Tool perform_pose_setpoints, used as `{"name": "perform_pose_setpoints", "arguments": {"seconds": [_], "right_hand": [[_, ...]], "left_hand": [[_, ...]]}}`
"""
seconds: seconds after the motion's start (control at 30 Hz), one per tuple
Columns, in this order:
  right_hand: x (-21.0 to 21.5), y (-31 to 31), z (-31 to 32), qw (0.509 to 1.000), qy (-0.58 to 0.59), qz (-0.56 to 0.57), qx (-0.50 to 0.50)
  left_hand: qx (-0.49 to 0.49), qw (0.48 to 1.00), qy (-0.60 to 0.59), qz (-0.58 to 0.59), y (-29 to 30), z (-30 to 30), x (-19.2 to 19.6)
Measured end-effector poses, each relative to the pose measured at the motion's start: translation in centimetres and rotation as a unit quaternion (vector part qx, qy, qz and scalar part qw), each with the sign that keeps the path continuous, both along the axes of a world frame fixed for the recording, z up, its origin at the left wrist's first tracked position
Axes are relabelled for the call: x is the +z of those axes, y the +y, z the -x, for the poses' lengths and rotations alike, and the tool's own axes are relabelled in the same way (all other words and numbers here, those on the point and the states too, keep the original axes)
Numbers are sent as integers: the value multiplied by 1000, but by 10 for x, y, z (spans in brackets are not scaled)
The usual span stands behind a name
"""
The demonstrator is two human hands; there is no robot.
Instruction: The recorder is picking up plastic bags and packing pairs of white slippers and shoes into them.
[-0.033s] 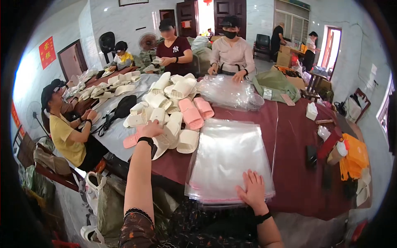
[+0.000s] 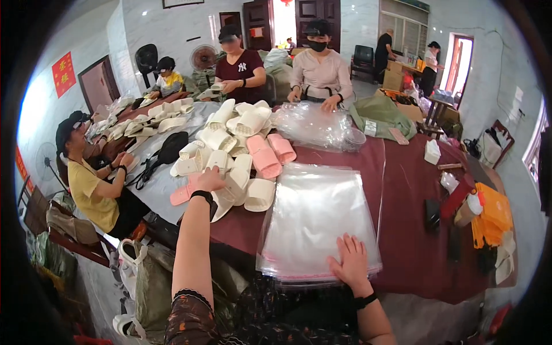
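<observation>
My left hand (image 2: 210, 180) reaches into a pile of cream slippers (image 2: 250, 121). Its fingers curl down over a pink slipper (image 2: 183, 194), part of which the hand hides. Two more pink slippers (image 2: 265, 161) lie at the pile's right side. My right hand (image 2: 351, 261) rests flat, fingers spread, on the lower right of a stack of clear plastic bags (image 2: 316, 213). The stack lies on the dark red tablecloth (image 2: 402, 230) right in front of me.
Across the table, a masked person handles a heap of clear bags (image 2: 322, 126); beside them another holds a slipper. A person in yellow (image 2: 92, 184) sits at the left. A black bag (image 2: 169, 150), green sack (image 2: 382, 118) and orange bags (image 2: 491, 213) lie about the table.
</observation>
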State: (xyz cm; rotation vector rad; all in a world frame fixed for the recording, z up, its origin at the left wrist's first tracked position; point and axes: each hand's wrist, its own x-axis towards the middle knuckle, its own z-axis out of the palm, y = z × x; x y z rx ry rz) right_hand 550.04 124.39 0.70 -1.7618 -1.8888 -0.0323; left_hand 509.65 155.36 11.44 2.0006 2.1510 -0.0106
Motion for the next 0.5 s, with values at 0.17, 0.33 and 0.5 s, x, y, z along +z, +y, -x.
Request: {"name": "perform_pose_setpoints", "arguments": {"seconds": [0.17, 0.33, 0.5], "right_hand": [[5, 3, 1, 1000, 9, 8, 4], [0, 1, 1, 1000, -3, -9, 8], [-5, 2, -1, 1000, -21, -19, 12]], "left_hand": [[-61, 990, 99, -74, 19, 27, -50], [-60, 988, 79, -117, -9, 35, -39], [-29, 974, -4, -224, -29, 73, -38]]}}
